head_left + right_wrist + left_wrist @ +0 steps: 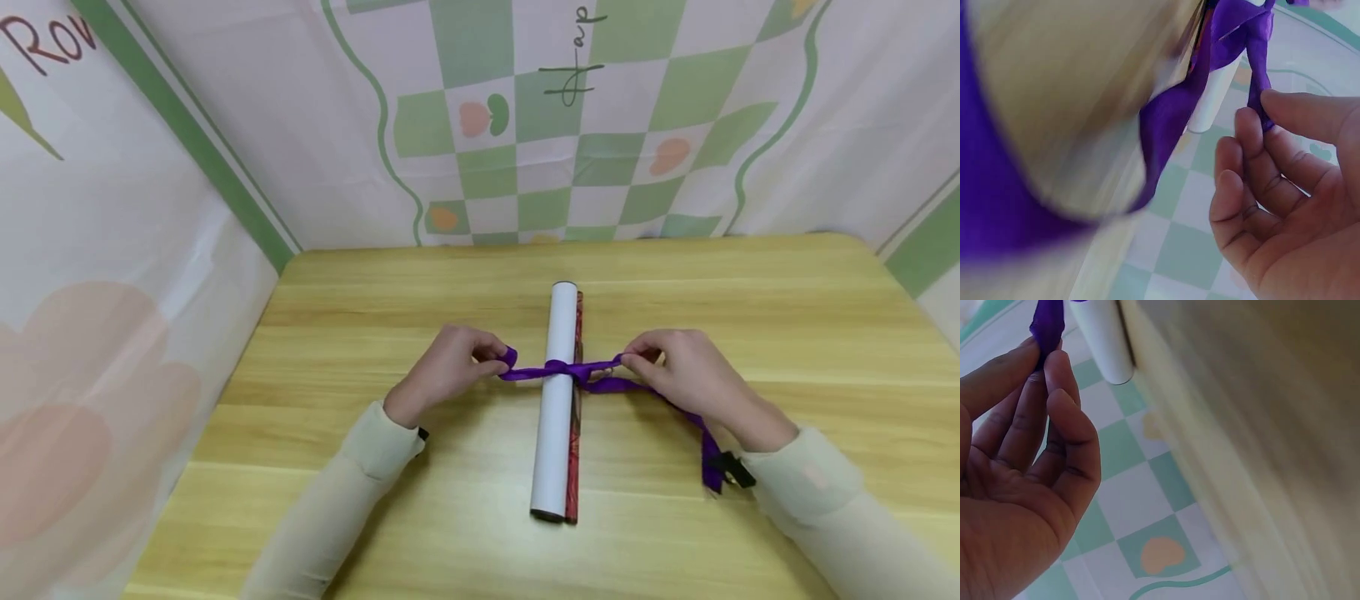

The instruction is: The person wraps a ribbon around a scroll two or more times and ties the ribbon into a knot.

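A white paper roll [557,433] with a red patterned edge strip [574,467] along its right side lies lengthwise on the table. Around its middle goes a purple ribbon [558,367], knotted on top. My left hand [454,367] pinches one part of the ribbon left of the roll, between thumb and fingertips. To the right, my right hand [686,379] pinches another part, and the ribbon looks stretched between the two hands. A loose ribbon tail [708,450] trails under the right hand toward the wrist. In the right wrist view, that loose ribbon [1169,115] hangs twisted beside the fingers.
The wooden table [360,292] extends around the roll on every side. Behind it hangs a checkered green and white cloth [547,167], with another printed cloth [135,250] on the left. A dark strap piece [735,470] shows at the right cuff.
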`<state>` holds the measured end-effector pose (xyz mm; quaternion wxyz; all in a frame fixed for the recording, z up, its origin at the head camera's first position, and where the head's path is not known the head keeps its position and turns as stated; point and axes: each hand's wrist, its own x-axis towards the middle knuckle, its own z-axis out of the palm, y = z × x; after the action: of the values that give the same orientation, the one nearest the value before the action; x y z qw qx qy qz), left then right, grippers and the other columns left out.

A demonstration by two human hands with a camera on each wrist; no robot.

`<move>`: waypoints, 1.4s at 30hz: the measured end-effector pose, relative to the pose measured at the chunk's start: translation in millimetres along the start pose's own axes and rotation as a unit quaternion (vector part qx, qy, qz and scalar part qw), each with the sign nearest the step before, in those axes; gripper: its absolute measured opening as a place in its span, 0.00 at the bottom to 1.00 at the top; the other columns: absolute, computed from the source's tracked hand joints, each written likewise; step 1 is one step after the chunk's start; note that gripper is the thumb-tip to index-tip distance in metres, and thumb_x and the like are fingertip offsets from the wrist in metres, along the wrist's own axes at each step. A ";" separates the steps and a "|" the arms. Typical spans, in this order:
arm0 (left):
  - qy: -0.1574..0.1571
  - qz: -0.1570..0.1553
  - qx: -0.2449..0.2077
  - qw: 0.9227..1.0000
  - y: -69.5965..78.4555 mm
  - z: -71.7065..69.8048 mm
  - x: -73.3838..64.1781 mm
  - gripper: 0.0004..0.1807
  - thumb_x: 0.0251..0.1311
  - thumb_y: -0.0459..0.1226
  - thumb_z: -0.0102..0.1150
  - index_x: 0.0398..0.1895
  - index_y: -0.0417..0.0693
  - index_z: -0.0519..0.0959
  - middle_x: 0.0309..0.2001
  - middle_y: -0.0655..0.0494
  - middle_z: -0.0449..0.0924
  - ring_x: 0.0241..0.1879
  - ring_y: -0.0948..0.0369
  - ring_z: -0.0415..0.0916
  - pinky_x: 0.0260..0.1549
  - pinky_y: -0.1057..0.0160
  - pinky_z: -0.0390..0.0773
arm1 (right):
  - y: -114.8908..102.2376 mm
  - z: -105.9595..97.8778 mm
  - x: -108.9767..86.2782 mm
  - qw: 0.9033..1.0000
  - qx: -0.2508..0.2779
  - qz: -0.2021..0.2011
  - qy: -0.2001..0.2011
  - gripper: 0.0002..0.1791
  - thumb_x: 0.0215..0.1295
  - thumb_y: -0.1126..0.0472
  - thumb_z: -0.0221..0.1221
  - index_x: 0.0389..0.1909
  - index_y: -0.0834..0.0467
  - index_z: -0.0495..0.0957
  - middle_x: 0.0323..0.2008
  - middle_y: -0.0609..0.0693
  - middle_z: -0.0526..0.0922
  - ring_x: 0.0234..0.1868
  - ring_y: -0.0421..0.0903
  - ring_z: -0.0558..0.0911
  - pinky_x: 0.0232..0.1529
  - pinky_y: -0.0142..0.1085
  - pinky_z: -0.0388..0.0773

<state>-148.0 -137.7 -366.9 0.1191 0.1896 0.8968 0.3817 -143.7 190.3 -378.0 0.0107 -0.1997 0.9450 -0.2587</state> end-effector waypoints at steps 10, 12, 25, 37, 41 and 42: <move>-0.027 -0.018 0.008 0.999 -7.1 6.6 -5.5 0.07 0.69 0.33 0.68 0.47 0.43 0.90 0.41 0.52 0.91 0.37 0.64 0.83 0.35 0.70 0.80 | 12.7 -8.3 -0.3 0.998 0.008 0.043 -0.040 0.13 0.77 0.56 0.61 0.42 0.60 0.88 0.33 0.49 0.89 0.26 0.42 0.76 0.30 0.34 0.73; -0.035 -0.016 0.008 0.999 -7.4 8.6 -5.7 0.07 0.69 0.33 0.68 0.47 0.43 0.90 0.41 0.52 0.92 0.37 0.64 0.84 0.35 0.71 0.79 | 14.6 -8.4 0.3 0.998 0.009 0.043 -0.043 0.13 0.78 0.56 0.60 0.41 0.61 0.88 0.32 0.49 0.89 0.26 0.42 0.76 0.31 0.35 0.74; -0.049 -0.001 0.045 0.998 -10.4 13.8 -7.5 0.08 0.70 0.32 0.67 0.47 0.42 0.90 0.42 0.51 0.92 0.39 0.65 0.86 0.40 0.71 0.81 | 33.4 -13.0 2.3 0.998 -0.027 0.048 -0.044 0.15 0.79 0.58 0.59 0.43 0.65 0.87 0.33 0.54 0.90 0.30 0.44 0.80 0.34 0.40 0.76; -0.049 -0.003 0.060 0.997 -13.6 13.3 -8.9 0.08 0.70 0.31 0.66 0.48 0.41 0.89 0.44 0.49 0.92 0.43 0.61 0.88 0.44 0.66 0.85 | 36.1 -17.3 -1.0 0.997 -0.038 0.054 -0.038 0.13 0.78 0.60 0.59 0.41 0.66 0.87 0.32 0.55 0.89 0.31 0.47 0.82 0.34 0.43 0.78; -0.049 -0.007 0.061 0.997 -11.9 12.8 -9.3 0.08 0.71 0.32 0.65 0.49 0.41 0.89 0.44 0.49 0.92 0.43 0.61 0.88 0.43 0.67 0.85 | 39.6 -18.1 -2.1 0.997 -0.044 0.059 -0.039 0.14 0.77 0.59 0.59 0.41 0.67 0.87 0.33 0.57 0.89 0.33 0.51 0.84 0.38 0.51 0.82; -0.050 -0.007 0.061 0.997 -11.2 12.7 -9.4 0.08 0.71 0.32 0.65 0.49 0.41 0.89 0.45 0.49 0.92 0.43 0.61 0.88 0.44 0.67 0.85 | 40.5 -18.1 -2.5 0.996 -0.045 0.061 -0.039 0.14 0.77 0.60 0.59 0.42 0.67 0.86 0.34 0.58 0.90 0.33 0.52 0.85 0.40 0.53 0.82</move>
<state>-137.9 -140.7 -383.1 0.1541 0.2092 0.9126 0.3157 -158.8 231.9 -382.5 0.0542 -0.1520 0.9649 -0.2070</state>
